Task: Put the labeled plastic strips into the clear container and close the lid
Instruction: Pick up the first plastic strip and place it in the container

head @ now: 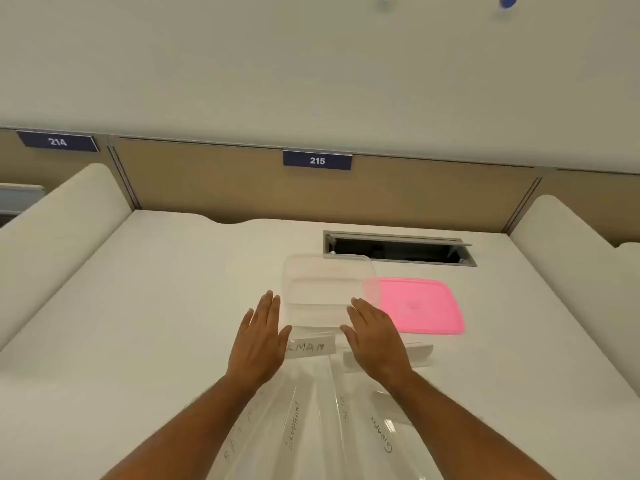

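Clear plastic strips (304, 420) are fanned out on the white desk (138, 306) at the near edge, between the two forearms; handwritten words such as ELEPHANT and GIRAFFE can be read on them. Just beyond, a short strip (311, 348) marked "RMAN" is laid crosswise, partly covered by the left hand (258, 341). That hand is held flat with fingers extended and close together, nothing gripped. The right hand (375, 336) is likewise spread flat and empty, over another pale strip (420, 353) to the right. Beyond the fingertips the clear container (327, 289) is seen standing open on the desk. Its pink lid (422, 306) is laid flat to the right, slightly overlapped by the container's corner. Farther back, a rectangular cable opening (398, 249) is set into the desk, and a tan partition carries number plates 214 (57, 141) and 215 (317, 160).
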### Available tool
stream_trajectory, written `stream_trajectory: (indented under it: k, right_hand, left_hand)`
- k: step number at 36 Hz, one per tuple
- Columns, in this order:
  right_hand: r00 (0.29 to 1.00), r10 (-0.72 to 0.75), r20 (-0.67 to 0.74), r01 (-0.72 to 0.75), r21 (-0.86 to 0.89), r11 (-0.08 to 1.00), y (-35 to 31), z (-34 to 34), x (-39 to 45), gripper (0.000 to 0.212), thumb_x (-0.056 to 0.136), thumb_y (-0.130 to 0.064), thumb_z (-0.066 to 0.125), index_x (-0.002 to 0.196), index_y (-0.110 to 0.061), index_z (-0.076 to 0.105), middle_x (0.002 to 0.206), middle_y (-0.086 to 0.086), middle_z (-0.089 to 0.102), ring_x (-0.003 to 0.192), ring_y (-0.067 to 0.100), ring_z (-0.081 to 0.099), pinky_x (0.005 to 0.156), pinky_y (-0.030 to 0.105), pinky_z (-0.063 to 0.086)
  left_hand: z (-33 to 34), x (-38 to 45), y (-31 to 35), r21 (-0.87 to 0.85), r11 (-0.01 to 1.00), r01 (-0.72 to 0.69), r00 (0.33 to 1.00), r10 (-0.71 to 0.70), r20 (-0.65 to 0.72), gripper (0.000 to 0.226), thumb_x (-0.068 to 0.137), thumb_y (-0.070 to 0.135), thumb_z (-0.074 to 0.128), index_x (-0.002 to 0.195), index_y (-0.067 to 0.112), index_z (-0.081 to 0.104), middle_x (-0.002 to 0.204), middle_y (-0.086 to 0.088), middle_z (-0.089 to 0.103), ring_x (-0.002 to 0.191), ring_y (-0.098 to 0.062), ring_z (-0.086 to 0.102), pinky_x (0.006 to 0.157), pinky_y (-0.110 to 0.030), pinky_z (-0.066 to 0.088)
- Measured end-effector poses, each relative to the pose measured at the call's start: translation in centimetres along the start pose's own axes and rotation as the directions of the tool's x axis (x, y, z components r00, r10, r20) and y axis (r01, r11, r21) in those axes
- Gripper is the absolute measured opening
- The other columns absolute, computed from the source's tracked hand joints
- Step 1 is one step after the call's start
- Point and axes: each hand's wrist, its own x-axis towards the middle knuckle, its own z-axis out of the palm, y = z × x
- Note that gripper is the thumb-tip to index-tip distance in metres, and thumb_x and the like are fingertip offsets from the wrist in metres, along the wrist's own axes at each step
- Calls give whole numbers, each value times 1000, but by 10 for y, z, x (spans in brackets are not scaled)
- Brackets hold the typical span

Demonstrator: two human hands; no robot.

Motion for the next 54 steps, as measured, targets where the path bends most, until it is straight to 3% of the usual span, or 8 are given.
stream_trajectory:
  k: [17,20,23,30,36,43,48,54]
  right_hand:
    - [990,-76,117,82,-49,995,-16,28,4,14,92,-25,59,81,-20,66,74,-4,63,73,22,58,82,35,48]
    - [974,-31,224,43,-48,998,-18,31,6,19,98,-28,48,94,-21,65,81,-5,67,82,22,59,93,35,42]
    - [957,20,289,-8,-43,999,-19,35,9,23,101,-30,42,109,-22,62,92,-4,70,92,22,60,102,36,36]
    - [931,124,343,-144,34,989,-23,38,16,27,100,-23,46,122,-19,60,95,-1,73,90,23,64,101,36,38]
    - [921,212,327,-290,213,933,-24,39,22,27,99,-15,47,118,-17,66,93,3,74,86,25,63,78,34,48]
    - [863,324,387,-481,437,760,-27,33,25,22,96,-13,56,112,-18,71,105,-6,73,99,13,64,86,27,49]
    - [844,358,400,-530,517,672,-28,27,28,19,92,-12,61,103,-22,74,95,-16,69,91,3,63,74,10,42]
    - [822,376,427,-569,620,540,-27,21,34,16,91,-8,66,96,-20,75,90,-11,73,88,4,67,78,16,49]
  left_hand:
    - [16,-23,-42,102,971,216,968,-226,110,43,102,39,41,135,12,48,154,-17,35,131,-30,49,103,-41,44]
    - [11,-24,-45,117,963,242,955,-257,145,27,97,25,45,121,15,52,127,-8,52,98,-22,60,78,-32,50]
    - [9,-24,-47,132,957,260,940,-282,191,31,91,16,45,122,17,50,110,-2,51,89,-18,54,71,-28,48]
    - [13,-23,-54,65,966,249,948,-257,189,36,91,9,51,126,16,51,110,0,54,89,-15,55,74,-28,54]
    - [18,-24,-57,25,960,278,944,-278,178,25,91,5,51,114,16,53,104,2,55,83,-13,57,68,-28,56]
    - [21,-26,-63,19,962,273,947,-272,169,23,94,12,54,117,17,53,105,3,56,84,-12,56,66,-25,55]
    - [21,-26,-66,38,972,234,957,-237,166,33,91,19,63,122,15,55,113,2,56,95,-16,54,76,-30,53]
    - [21,-24,-71,21,990,141,973,-143,184,60,86,26,71,140,20,45,133,6,52,118,-16,49,97,-33,44]
